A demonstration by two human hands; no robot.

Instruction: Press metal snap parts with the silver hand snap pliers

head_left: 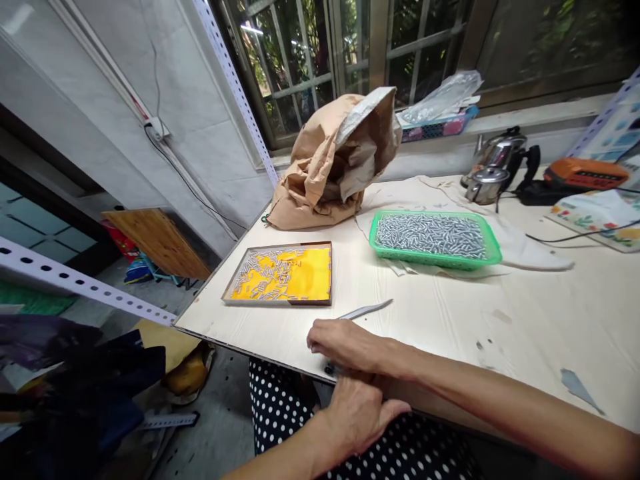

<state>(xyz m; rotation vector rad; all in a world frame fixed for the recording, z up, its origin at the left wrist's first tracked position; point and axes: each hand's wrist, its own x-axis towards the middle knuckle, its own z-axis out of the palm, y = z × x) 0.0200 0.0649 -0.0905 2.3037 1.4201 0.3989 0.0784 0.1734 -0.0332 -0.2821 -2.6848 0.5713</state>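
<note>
The right hand (345, 347) is laid flat on the counter (500, 320) at its near edge, fingers loosely together over a small dark piece, nothing clamped. The left hand (357, 413) is held just below the edge, curled; whether anything is gripped cannot be told. A metal blade (365, 311) lies just beyond the right hand, within reach. The yellow tray (283, 275) and green basket (435, 239) of pins are set farther back.

The right hand (350, 347) is laid flat at the near edge of the table (525, 313), just beside metal tweezers (365, 310). The left hand (357, 417) is held below that edge. A yellow tray (305, 275) and a green basket (434, 238) of small metal pins are set farther back.
</note>
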